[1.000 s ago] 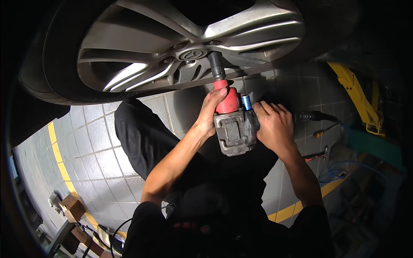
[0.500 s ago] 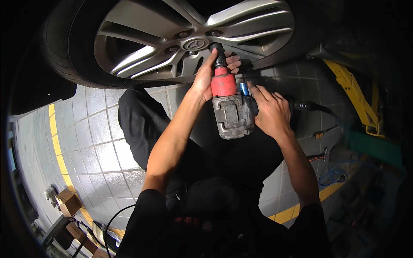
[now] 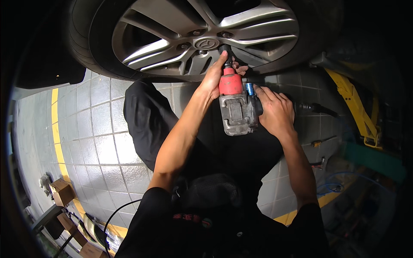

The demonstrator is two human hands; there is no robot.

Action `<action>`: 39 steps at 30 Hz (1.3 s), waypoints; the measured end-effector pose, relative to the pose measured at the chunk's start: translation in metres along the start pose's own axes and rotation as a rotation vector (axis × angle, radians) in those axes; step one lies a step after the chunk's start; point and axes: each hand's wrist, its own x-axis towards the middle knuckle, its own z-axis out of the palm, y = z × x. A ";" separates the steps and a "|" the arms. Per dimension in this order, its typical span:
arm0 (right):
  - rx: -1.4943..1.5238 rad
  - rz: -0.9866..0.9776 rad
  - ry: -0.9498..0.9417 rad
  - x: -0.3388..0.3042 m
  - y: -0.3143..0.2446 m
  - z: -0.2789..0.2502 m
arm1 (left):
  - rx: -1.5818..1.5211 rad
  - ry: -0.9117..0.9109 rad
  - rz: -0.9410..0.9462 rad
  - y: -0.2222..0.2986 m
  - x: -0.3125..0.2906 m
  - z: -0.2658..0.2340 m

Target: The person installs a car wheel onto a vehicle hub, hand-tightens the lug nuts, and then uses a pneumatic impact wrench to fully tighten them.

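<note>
A red and grey impact wrench point(image 3: 235, 109) points up at the silver alloy wheel point(image 3: 165, 19). Its black socket point(image 3: 224, 50) is against the wheel just right of the round centre cap point(image 3: 207, 44), over one of the lug positions; the nut there is hidden. My left hand point(image 3: 215, 77) wraps round the wrench's front end and socket, thumb along the socket. With my right hand point(image 3: 276, 107) I grip the handle on the right, fingers beside a blue cylindrical piece point(image 3: 250, 89). Other lug nuts point(image 3: 184, 46) show around the cap.
The black tyre point(image 3: 101, 51) surrounds the wheel. A yellow metal lift arm point(image 3: 350, 94) stands at right. An air hose fitting point(image 3: 306, 106) trails right from the wrench. Hand tools point(image 3: 322, 141) and a blue hose point(image 3: 331, 187) lie on the tiled floor; cardboard boxes point(image 3: 62, 192) sit at lower left.
The wheel and the wrench appear shifted slightly to the right in view. Both hands keep their hold, and the socket stays by the same place on the wheel.
</note>
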 end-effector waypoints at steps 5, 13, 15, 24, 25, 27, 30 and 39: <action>0.089 0.070 0.042 -0.001 0.001 0.020 | 0.076 -0.084 0.019 0.008 -0.001 0.003; 0.145 0.093 -0.004 -0.001 -0.003 0.014 | 0.085 0.007 -0.032 0.007 -0.004 -0.003; 0.118 0.079 0.076 -0.004 0.004 0.026 | 0.183 -0.032 0.009 0.008 -0.004 0.007; 0.111 0.042 0.028 -0.024 -0.003 0.004 | 0.059 -0.019 -0.004 -0.006 -0.033 0.015; 0.107 0.038 0.002 -0.030 -0.004 -0.004 | 0.016 -0.051 -0.014 -0.011 -0.039 0.016; 0.078 0.004 -0.002 -0.036 -0.010 -0.008 | -0.065 -0.040 -0.044 -0.016 -0.049 0.013; 0.121 -0.002 -0.038 -0.032 -0.027 -0.005 | -0.074 -0.038 -0.005 -0.002 -0.067 0.002; 0.160 -0.065 0.093 0.013 -0.074 0.018 | -0.093 -0.055 0.076 0.062 -0.076 -0.029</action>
